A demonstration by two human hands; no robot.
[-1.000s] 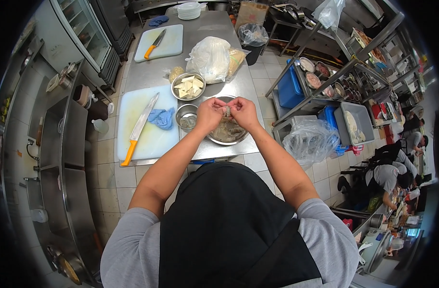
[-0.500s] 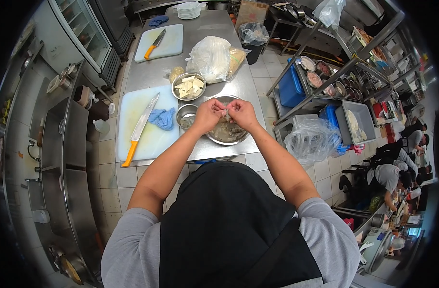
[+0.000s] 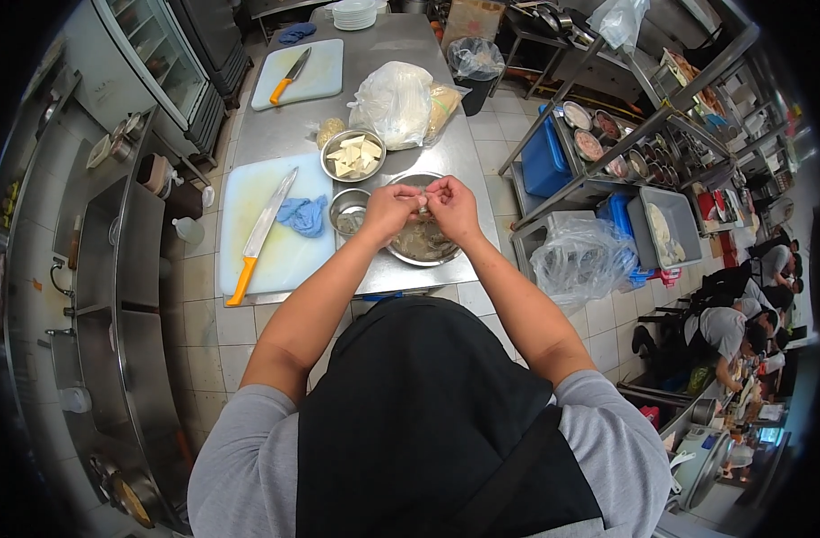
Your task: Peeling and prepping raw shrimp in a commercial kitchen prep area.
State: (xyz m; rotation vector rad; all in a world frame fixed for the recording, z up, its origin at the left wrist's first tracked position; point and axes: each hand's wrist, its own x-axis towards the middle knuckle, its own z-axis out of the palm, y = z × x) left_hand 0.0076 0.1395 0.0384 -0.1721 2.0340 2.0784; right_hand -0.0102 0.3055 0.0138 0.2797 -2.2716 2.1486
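Observation:
Over a wide steel bowl (image 3: 425, 263) at the table's near edge, my left hand (image 3: 394, 212) and my right hand (image 3: 454, 212) meet fingertip to fingertip. Both pinch one small greyish piece (image 3: 422, 208), which looks like a raw shrimp; the fingers cover most of it. Wet, grey, shrimp-like pieces (image 3: 419, 240) lie in the bowl beneath. Just left of my left hand stands a smaller steel bowl (image 3: 342, 204) with a little greyish matter inside. Behind it, another steel bowl (image 3: 327, 173) holds pale, cream-coloured slices (image 3: 356, 158).
At left, a white cutting board (image 3: 235, 202) carries an orange-handled knife (image 3: 264, 231) and a crumpled blue cloth (image 3: 302, 216). A second board (image 3: 325, 67) with a knife lies farther back. Plastic bags (image 3: 392, 103) stand behind the bowls. A metal rack (image 3: 553, 202) rises to the right.
My hands stay together over the wide bowl, with small shifts of the fingers around the piece. The view has moved slightly; the things on the table look the same.

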